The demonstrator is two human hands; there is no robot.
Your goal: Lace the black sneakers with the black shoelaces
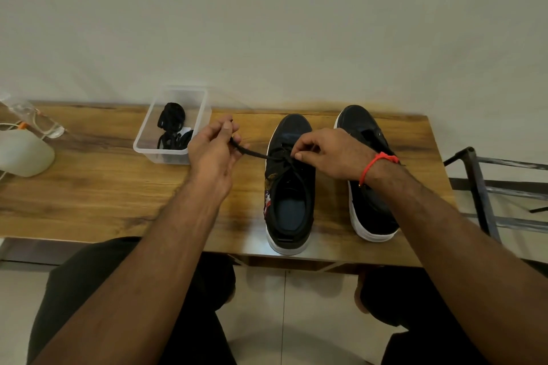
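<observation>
Two black sneakers with white soles stand side by side on the wooden table [89, 195], toes pointing away from me. The left sneaker [290, 187] has a black shoelace [255, 153] partly threaded through its eyelets. My left hand [215, 147] pinches the lace's free end and holds it taut out to the left. My right hand [329, 154], with a red thread at the wrist, pinches the lace at the eyelets over the tongue. My right forearm partly covers the right sneaker [370, 210].
A clear plastic tub [154, 151] at the back left of the shoes holds more black laces [173, 127]. A white rounded object [25, 152] and a clear bag lie at the table's far left. A dark metal frame [480, 187] stands right of the table.
</observation>
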